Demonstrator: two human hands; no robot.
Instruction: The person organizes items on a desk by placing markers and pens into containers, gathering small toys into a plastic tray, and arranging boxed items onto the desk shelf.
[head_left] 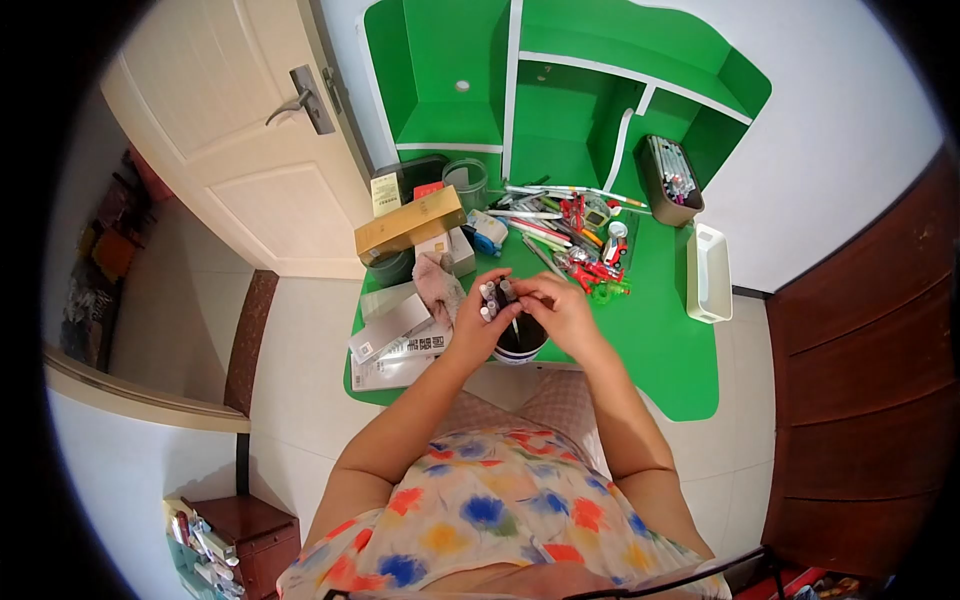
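Observation:
My left hand (474,325) is closed around a bundle of capped pens (492,298), their pale ends pointing up. My right hand (556,308) is closed too, its thumb and fingertips pinching at the right side of the same bundle. Just below both hands stands a round dark-inside container (518,356) with a pale rim, at the desk's front edge. The hands partly cover its opening. A pinkish cloth (437,288) lies beside my left hand.
Loose pens and small toys (575,235) are heaped on the green desk (670,350). Boxes, including a gold box (410,223), crowd the left. A filled pen bin (672,180) and a white tray (708,275) stand right. A green cup (465,178) is behind.

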